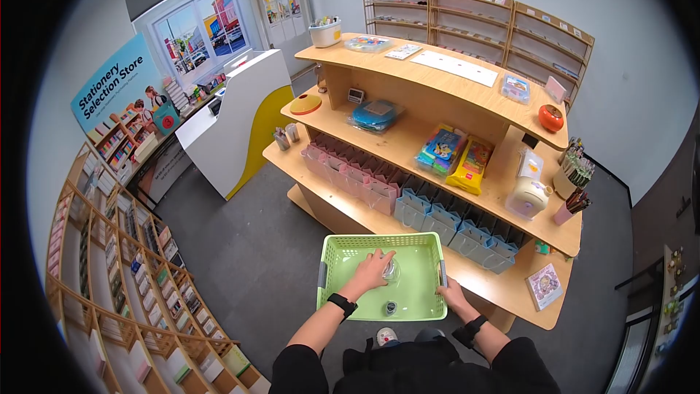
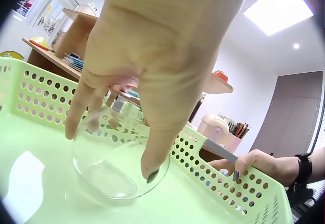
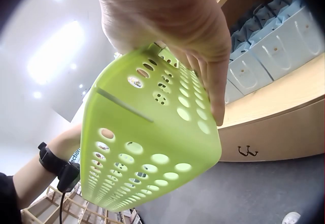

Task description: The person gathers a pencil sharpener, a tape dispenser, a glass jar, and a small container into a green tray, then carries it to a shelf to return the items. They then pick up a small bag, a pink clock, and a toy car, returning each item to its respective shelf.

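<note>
Clear round bowl sits near the centre of the green perforated plastic basket. Our left hand curls its fingers around it, and our right hand grips the basket's 4 o'clock rim.

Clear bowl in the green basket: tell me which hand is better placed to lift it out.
Left. The left hand is inside the green basket, gripping the clear bowl from above. The right hand grips the basket's right rim, probably steadying it, and would have to let go.

"Stationery Selection Store" on blue poster
</note>
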The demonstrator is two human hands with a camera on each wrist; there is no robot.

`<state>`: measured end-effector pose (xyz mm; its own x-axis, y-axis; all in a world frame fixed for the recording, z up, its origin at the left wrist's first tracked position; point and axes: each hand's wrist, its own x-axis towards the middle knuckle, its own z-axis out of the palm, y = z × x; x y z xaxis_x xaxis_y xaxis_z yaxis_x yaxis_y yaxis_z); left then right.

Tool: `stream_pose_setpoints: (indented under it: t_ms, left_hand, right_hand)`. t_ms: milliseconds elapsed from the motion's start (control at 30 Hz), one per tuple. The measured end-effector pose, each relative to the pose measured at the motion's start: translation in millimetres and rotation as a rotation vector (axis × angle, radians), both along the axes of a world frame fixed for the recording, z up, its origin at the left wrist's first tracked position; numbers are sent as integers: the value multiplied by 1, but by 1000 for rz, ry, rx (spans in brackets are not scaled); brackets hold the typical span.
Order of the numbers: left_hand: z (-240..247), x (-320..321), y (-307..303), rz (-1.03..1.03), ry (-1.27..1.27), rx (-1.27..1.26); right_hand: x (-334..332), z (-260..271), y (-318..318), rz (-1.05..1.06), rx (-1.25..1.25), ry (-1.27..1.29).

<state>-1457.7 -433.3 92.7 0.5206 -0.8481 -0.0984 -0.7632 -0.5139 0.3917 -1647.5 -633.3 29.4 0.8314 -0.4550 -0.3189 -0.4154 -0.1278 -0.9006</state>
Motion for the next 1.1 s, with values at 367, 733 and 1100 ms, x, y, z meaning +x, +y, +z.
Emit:
stream_pose_setpoints:
  t_ms: [367, 733, 1100]
  left_hand:
    - [91, 97, 41, 7, 109, -171]
    - [127, 284, -64, -276, -72, -185]
    - [63, 407, -215, -327, -34, -268]
  right_hand:
    - [83, -23, 3, -53, 310, -39]
    - [152, -21, -41, -128, 273, 48]
    - [162, -23, -42, -413, 296, 19]
